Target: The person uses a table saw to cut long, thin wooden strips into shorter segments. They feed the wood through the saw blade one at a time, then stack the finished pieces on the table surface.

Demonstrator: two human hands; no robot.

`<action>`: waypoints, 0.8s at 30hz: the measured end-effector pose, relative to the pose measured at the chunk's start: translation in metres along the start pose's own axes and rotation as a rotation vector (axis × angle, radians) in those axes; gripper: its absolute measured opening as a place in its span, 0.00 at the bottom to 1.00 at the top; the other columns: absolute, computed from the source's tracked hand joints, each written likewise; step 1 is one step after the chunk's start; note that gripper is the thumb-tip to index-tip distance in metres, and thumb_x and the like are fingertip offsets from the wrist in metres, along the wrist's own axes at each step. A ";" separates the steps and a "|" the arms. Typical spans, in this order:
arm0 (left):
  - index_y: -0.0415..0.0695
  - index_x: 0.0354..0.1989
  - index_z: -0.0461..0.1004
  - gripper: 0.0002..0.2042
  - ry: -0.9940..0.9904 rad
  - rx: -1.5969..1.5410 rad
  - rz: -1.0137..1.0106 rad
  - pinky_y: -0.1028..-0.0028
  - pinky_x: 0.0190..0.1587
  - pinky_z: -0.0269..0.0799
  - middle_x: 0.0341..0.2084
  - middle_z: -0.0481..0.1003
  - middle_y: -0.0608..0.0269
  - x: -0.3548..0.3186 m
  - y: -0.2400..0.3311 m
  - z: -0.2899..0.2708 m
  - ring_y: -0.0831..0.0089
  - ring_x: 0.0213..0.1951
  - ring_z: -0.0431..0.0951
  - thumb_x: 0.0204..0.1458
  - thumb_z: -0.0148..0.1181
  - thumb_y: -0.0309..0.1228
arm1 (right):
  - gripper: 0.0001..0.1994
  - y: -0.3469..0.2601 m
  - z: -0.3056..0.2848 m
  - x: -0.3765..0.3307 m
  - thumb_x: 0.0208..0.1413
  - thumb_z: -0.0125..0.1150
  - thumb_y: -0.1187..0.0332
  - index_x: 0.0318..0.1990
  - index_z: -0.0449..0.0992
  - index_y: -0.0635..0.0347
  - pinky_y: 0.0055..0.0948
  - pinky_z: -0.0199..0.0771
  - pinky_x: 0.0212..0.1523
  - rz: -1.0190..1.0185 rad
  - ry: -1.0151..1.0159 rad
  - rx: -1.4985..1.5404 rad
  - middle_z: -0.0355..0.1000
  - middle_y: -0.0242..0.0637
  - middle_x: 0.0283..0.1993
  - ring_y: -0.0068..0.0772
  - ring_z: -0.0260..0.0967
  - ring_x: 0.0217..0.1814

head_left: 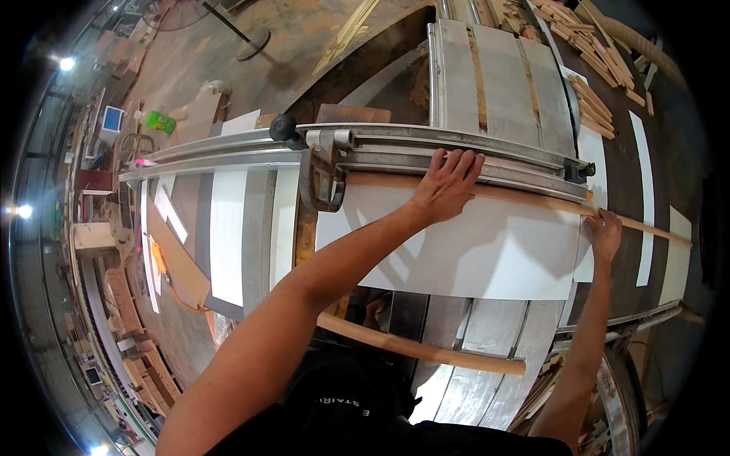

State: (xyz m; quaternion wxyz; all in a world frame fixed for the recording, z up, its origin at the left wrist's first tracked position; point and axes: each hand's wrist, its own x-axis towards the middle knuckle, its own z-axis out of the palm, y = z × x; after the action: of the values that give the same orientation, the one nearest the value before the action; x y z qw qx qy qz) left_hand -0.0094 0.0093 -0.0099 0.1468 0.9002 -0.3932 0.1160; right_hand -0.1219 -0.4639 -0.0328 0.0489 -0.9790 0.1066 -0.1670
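Note:
A long, thin wooden strip (525,198) lies along the front of a metal fence (426,148) on a saw table. My left hand (449,186) reaches over both, its fingers curled on the fence and its palm side against the strip. Farther right, my right hand (605,234) grips the same strip, with the strip's end sticking out beyond it. Beneath my forearm and the strip lies a white sheet (456,254). A metal stop block (325,171) with a black knob (284,128) sits on the fence, by the strip's left end.
A second wooden strip (426,351) lies near my body. Cut wood pieces (585,45) are heaped at the far right. On the left are an orange air gun (158,258) with a hose, a green bottle (158,121) and white strips (228,235). A stand (253,45) is on the floor.

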 end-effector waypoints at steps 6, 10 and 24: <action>0.39 0.67 0.61 0.40 -0.012 -0.006 -0.018 0.54 0.64 0.55 0.57 0.65 0.54 0.001 0.003 -0.003 0.58 0.60 0.65 0.46 0.72 0.39 | 0.22 -0.002 0.002 0.001 0.44 0.77 0.66 0.47 0.83 0.65 0.44 0.73 0.52 0.005 -0.029 -0.019 0.78 0.43 0.43 0.50 0.73 0.49; 0.39 0.66 0.62 0.39 -0.022 -0.049 -0.047 0.54 0.63 0.55 0.56 0.66 0.54 0.001 0.005 -0.005 0.58 0.59 0.65 0.46 0.72 0.38 | 0.22 -0.009 -0.006 0.004 0.44 0.77 0.65 0.47 0.83 0.65 0.45 0.74 0.52 0.034 -0.040 -0.040 0.78 0.43 0.44 0.51 0.73 0.49; 0.38 0.66 0.62 0.44 -0.062 -0.026 -0.054 0.48 0.62 0.54 0.57 0.65 0.53 0.038 0.040 0.011 0.57 0.60 0.64 0.45 0.70 0.53 | 0.22 -0.007 -0.002 -0.004 0.41 0.78 0.63 0.45 0.83 0.63 0.46 0.74 0.55 0.031 0.019 -0.071 0.79 0.45 0.46 0.53 0.73 0.51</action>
State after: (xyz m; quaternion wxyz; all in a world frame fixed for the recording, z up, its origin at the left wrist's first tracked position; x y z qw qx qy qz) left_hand -0.0127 -0.0457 -0.0009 0.1491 0.9117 -0.3747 0.0791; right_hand -0.1250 -0.4560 -0.0314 0.0158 -0.9766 0.1280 -0.1719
